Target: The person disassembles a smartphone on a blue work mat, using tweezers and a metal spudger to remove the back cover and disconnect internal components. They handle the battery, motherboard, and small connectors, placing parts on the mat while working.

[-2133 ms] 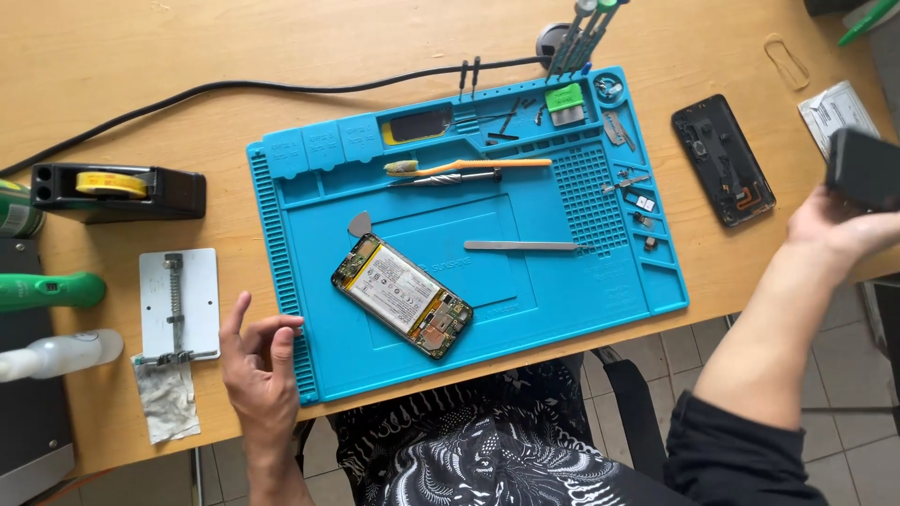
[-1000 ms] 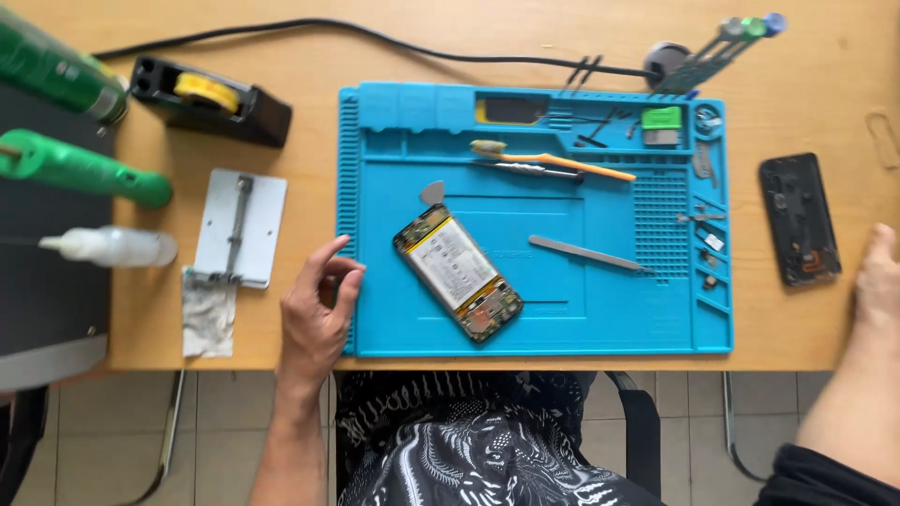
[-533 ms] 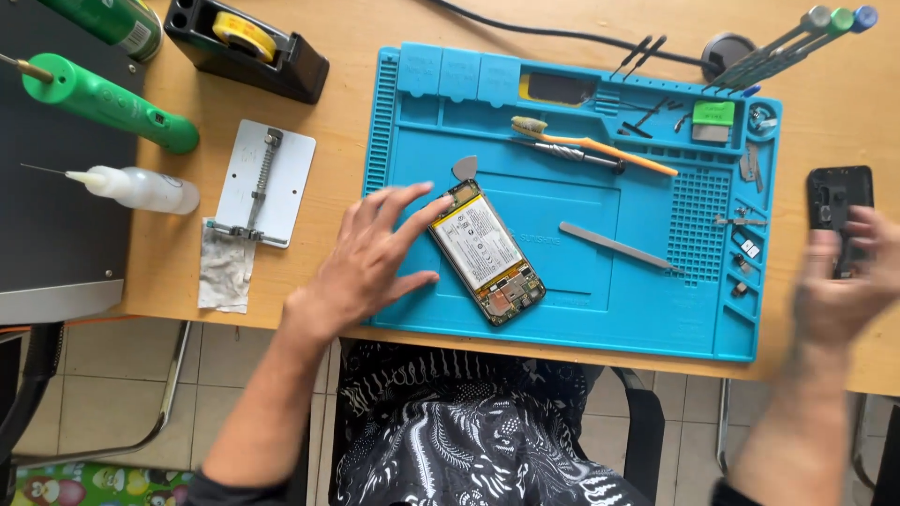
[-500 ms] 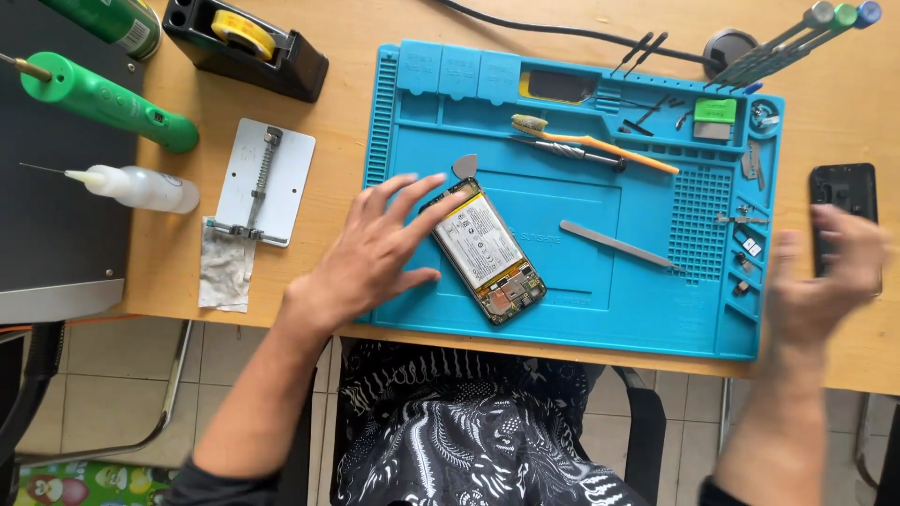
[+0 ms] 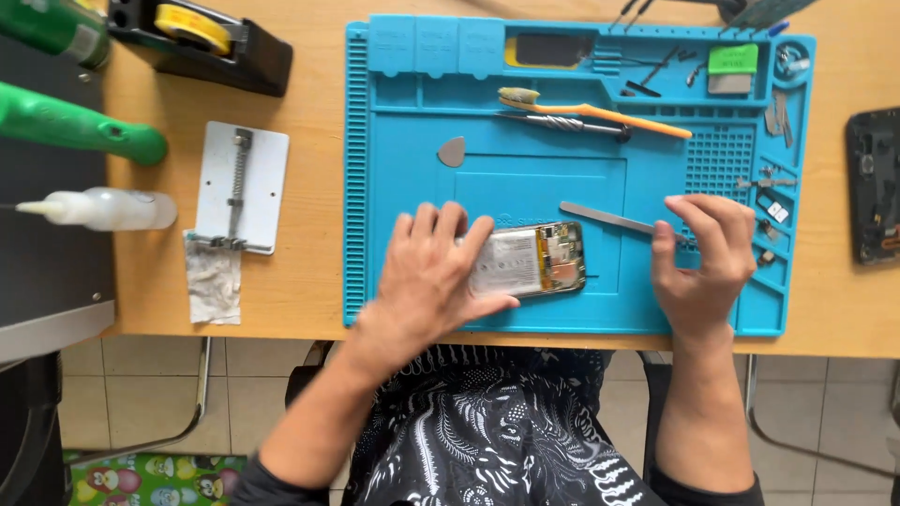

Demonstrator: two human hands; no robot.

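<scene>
Light wooden desk (image 5: 309, 290) over pale tiled floor (image 5: 141, 384).

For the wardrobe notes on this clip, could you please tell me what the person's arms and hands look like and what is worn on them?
Both hands are bare: the left hand and the right hand show no gloves, rings, watch or wristband. The forearms are uncovered too, with dark sleeves starting only near the elbows at the bottom edge. Below them is a black garment with a white swirling pattern.
</scene>
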